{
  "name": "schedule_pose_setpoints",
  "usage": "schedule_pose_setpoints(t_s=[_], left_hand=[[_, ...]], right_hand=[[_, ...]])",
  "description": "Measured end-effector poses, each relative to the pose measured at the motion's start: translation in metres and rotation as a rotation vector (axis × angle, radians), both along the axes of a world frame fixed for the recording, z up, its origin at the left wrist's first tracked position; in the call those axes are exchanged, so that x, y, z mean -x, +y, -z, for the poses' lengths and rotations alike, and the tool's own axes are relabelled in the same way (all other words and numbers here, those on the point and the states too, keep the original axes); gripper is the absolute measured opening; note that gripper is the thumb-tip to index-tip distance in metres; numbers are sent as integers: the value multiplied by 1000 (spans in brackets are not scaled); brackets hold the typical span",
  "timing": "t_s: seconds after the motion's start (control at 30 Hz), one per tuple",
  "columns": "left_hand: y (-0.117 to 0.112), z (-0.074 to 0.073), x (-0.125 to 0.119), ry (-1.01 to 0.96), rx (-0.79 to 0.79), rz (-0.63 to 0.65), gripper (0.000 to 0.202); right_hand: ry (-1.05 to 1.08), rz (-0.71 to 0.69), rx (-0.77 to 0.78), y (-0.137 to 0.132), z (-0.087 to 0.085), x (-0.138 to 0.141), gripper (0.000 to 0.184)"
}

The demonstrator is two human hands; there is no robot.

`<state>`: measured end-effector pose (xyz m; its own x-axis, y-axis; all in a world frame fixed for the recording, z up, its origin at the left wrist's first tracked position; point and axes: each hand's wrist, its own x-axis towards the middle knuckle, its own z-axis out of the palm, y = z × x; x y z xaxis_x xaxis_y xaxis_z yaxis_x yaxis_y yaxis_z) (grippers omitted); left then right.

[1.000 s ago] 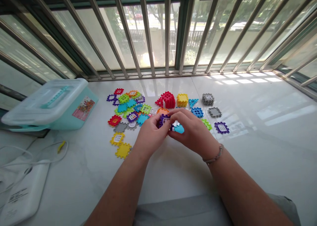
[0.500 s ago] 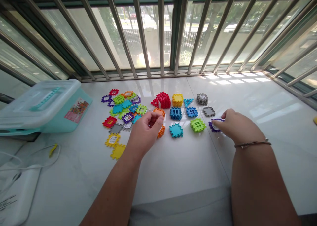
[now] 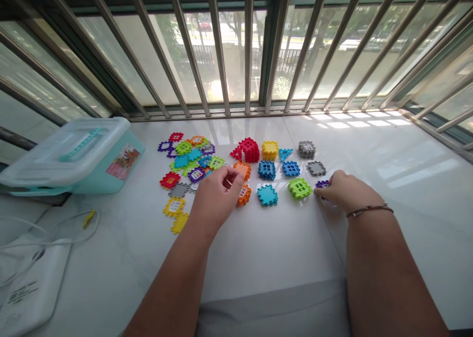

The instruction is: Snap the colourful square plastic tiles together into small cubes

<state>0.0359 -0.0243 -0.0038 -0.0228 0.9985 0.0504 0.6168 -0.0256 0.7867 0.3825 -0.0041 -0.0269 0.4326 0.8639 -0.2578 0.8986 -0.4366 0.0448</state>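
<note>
We look down at our left hand [image 3: 216, 196], loosely curled just above a white stone ledge [image 3: 258, 248] beside an orange block [image 3: 244, 195]; we cannot tell whether it holds anything. Our right hand [image 3: 347, 191] is half closed, its fingers pinching a purple square piece [image 3: 322, 184] beside a green block [image 3: 299, 187]

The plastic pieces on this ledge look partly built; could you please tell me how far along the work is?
Done: a red block, a yellow block, a blue block and a grey stack stand built. In hand: the right hand is on a purple piece, and the left hand is curled beside an orange block. Left: the loose mixed pile.
</note>
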Motion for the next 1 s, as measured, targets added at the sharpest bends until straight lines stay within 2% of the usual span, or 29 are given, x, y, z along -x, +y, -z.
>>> schedule_pose_setpoints(t_s=[0.13, 0.23, 0.37, 0.47, 0.53, 0.63, 0.73, 0.8, 0.9, 1.0], left_hand=[[7, 1, 23, 244, 2, -89, 21], [14, 8, 39, 384, 50, -94, 27], [18, 20, 42, 477, 24, 39, 35], [18, 28, 38, 547, 26, 122, 36], [18, 32, 38, 641, 58, 79, 34], [22, 35, 42, 743, 94, -63, 30], [28, 39, 45, 723, 48, -113, 24], [33, 43, 43, 661, -23, -66, 24], [38, 51, 38, 619, -89, 44, 41], [40, 55, 36, 659, -35, 97, 53]], right_hand=[[-3, 62, -6, -1, -9, 8, 64], [-3, 72, -150, -2, -18, 17, 56], [11, 48, -423, -3, -26, 33, 38], [61, -27, -581, -1, -25, 46, 29], [123, -99, -674, 1, -21, 54, 29], [202, -213, -818, 4, -14, 64, 34], [245, -307, -942, 4, -9, 72, 38], [265, -356, -1011, 5, -6, 77, 40], [297, -411, -1086, 7, -2, 82, 43], [333, -449, -1123, 11, 2, 86, 45]])
